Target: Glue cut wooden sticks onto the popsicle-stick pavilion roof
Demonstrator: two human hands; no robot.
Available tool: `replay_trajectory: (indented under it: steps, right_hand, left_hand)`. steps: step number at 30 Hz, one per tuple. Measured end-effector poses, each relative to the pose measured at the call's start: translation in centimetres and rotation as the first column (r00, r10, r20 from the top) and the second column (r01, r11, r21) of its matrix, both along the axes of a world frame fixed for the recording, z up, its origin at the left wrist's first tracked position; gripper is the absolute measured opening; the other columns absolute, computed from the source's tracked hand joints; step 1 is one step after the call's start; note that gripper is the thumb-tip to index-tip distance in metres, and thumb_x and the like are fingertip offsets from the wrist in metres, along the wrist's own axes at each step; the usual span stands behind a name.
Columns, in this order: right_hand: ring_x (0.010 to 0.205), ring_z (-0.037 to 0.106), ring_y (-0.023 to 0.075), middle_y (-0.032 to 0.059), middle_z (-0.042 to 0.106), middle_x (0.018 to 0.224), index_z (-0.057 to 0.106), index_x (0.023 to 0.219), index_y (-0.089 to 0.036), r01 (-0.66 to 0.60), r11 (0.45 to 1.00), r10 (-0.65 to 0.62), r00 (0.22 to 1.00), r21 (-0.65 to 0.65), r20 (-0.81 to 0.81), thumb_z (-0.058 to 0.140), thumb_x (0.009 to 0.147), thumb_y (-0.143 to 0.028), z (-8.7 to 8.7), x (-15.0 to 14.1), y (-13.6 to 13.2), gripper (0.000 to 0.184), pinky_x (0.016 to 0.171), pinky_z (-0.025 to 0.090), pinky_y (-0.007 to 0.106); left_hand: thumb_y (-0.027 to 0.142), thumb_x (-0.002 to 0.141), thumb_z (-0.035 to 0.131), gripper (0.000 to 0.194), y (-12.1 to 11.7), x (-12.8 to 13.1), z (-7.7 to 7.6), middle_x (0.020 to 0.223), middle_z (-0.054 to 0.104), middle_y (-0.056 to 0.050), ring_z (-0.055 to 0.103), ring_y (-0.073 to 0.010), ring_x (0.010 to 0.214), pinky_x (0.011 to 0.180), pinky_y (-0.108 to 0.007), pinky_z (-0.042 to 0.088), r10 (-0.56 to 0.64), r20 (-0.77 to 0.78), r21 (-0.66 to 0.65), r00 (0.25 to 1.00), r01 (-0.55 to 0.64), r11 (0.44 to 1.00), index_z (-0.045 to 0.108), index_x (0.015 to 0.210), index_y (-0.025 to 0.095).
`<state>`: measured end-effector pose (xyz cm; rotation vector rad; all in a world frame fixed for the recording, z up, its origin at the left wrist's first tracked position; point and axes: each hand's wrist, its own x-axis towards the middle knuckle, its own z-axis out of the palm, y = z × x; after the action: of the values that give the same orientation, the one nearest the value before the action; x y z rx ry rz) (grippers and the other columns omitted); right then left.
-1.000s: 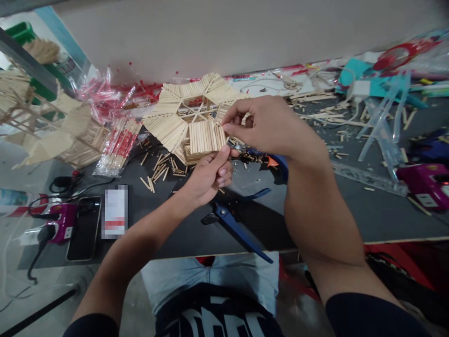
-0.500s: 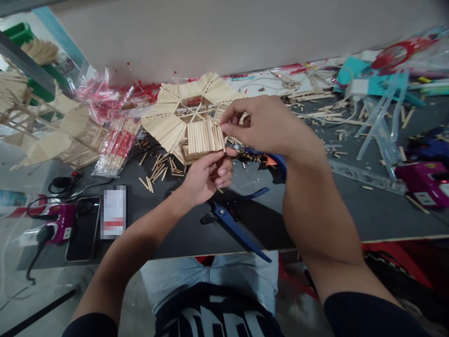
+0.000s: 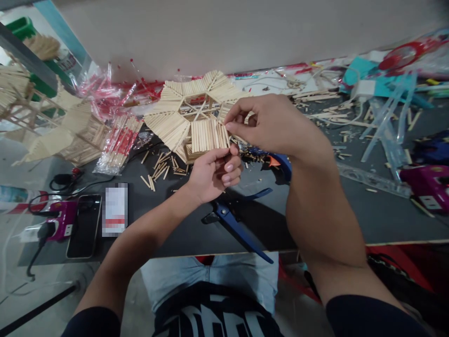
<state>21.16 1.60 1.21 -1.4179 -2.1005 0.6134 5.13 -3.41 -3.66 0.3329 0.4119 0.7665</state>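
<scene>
1. Head view, place: the star-like openwork structure of pale wooden sticks (image 3: 170, 128) rests on the dark grey table (image 3: 182, 234), right of the clear plastic packet of red-tipped sticks (image 3: 117, 145) and beyond the blue-handled metal cutting tool (image 3: 231, 220).
2. Head view, grip: the right hand (image 3: 273, 119) has thumb and forefinger pinched together on the far part of a slim pale wooden stick (image 3: 227, 135) at the right edge of the front panel (image 3: 207, 136). The left hand (image 3: 215, 173) has its fingertips at that panel's near right corner; whether they clamp it, I cannot tell.
3. Head view, handling: the structure looks light and stiff, dry rather than slippery, and fragile at its thin joints. It is probably best held low by the stacked sides, since the flared panels could snap.
4. Head view, writing: the phone with the pixelated screen (image 3: 115, 209) shows nothing readable; the pale print on the navy shirt (image 3: 192, 299) is cut off, and the white bottle's label (image 3: 66, 61) is too blurred.
</scene>
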Motion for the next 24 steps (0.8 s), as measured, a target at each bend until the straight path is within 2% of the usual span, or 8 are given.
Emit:
replay_trajectory:
  steps: [5,14,18,24]
  right_hand:
    - [0.076,0.065,0.0187,0.0075,0.073,0.083,0.077,0.093,-0.019,0.003,1.0,-0.003,1.0,0.005,0.002,0.066,0.087,-0.034,0.08,0.04,-0.02,0.019,0.075,0.051,0.036]
    - [0.077,0.066,0.0197,0.0074,0.073,0.084,0.077,0.091,-0.019,0.029,0.999,-0.029,0.999,-0.029,-0.013,0.068,0.084,-0.029,0.3,-0.14,-0.13,0.015,0.074,0.051,0.037]
    - [0.077,0.065,0.0209,0.0068,0.072,0.08,0.076,0.089,-0.021,0.008,0.999,-0.009,1.0,-0.036,-0.028,0.07,0.085,-0.034,0.31,0.01,-0.1,0.016,0.072,0.051,0.037]
    - [0.076,0.065,0.0209,0.0068,0.072,0.078,0.075,0.087,-0.022,-0.01,0.999,0.009,1.0,-0.037,-0.019,0.072,0.085,-0.04,0.28,0.24,0.01,0.019,0.071,0.05,0.037]
  left_hand:
    - [0.013,0.105,0.025,0.044,-0.16,-0.22,0.0,0.054,0.044,0.003,0.042,-0.0078,0.04,0.042,-0.02,0.034,0.002,0.038,0.016,0.999,-0.003,1.0,0.06,0.078,0.014]
    - [0.013,0.105,0.026,0.045,-0.46,0.08,-0.03,0.048,0.04,0.003,0.038,-0.0081,0.037,0.041,-0.019,0.032,0.038,-0.001,0.022,0.999,-0.038,0.999,0.061,0.077,0.015]
    - [0.014,0.105,0.026,0.044,-0.53,0.19,0.16,0.047,0.039,0.003,0.036,-0.0085,0.037,0.041,-0.019,0.032,0.046,-0.044,0.002,0.998,-0.046,0.999,0.059,0.075,0.016]
    - [0.014,0.105,0.027,0.043,-0.63,0.16,0.01,0.047,0.04,0.003,0.036,-0.0091,0.037,0.041,-0.02,0.032,0.036,-0.028,0.012,0.999,-0.035,0.999,0.059,0.076,0.016]
